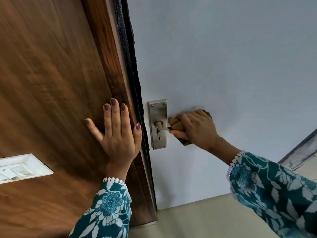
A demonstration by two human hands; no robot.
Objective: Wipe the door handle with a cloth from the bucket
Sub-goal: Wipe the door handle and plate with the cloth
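Right hand, centre-right of the frame, is curled tight around a brown cloth, and the cloth is bunched over the lever of the door handle. Only the inner stub of the lever shows, poking out from the steel backplate; the rest is hidden under cloth and fingers. A keyhole sits low on that plate, two screws at its top.

Left hand, just left of centre, lies flat and spread wide, fingers splayed, palm pressed on the brown wood-grain frame beside the door's dark edge strip. It holds nothing.

The pale blue door fills the upper right. Both teal floral sleeves with white scalloped cuffs come in from the bottom. At the lower left edge, a white switch plate is set into the wood, a bit blurred. A strip of beige floor runs beneath the door.
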